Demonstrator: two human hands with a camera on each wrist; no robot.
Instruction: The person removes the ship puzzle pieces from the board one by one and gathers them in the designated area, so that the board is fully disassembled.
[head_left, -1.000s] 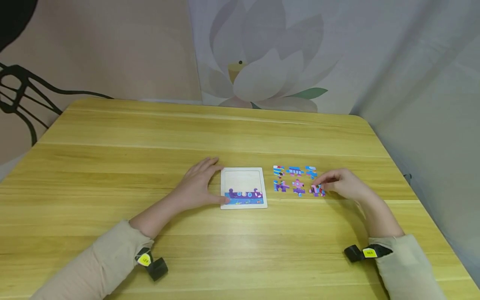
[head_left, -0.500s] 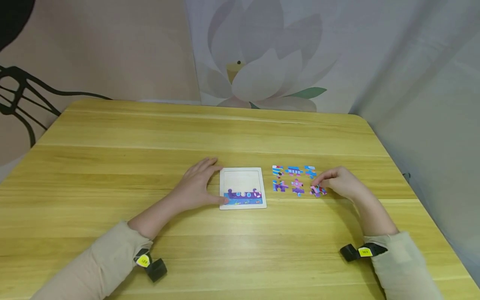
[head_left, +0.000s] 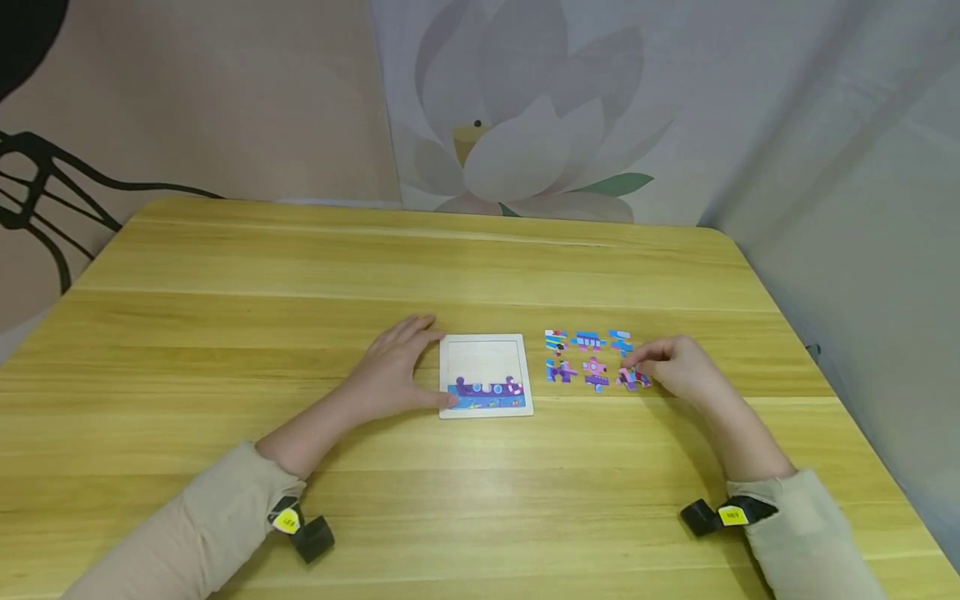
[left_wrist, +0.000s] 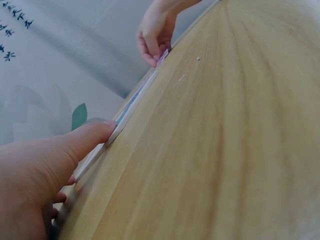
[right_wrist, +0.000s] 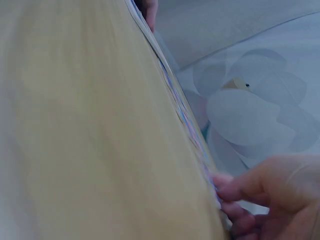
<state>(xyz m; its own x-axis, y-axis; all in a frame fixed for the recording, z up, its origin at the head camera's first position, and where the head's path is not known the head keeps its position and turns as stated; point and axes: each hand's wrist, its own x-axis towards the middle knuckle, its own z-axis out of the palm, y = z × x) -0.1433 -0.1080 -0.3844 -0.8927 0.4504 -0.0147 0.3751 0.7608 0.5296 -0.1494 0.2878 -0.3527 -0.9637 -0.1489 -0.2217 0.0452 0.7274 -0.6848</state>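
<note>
My left hand lies at the left side of a square pale puzzle tray, fingers and thumb spread. Its thumb rests on the tray's lower left, over the blue and purple puzzle pieces along the bottom, and its fingertips touch the upper left corner. To the right, my right hand pinches a pink and purple puzzle piece at the table surface. In the left wrist view the thumb presses the tray's edge. The right wrist view is blurred and shows my right hand low at the table.
Several loose puzzle pieces lie in two rows between the tray and my right hand. The wooden table reaches back to a curtain with a flower print. A black metal frame stands beyond the left edge.
The puzzle piece under my right fingers has turned one way and then back a little, staying at the right end of the lower row. My left hand and the tray stay put.
</note>
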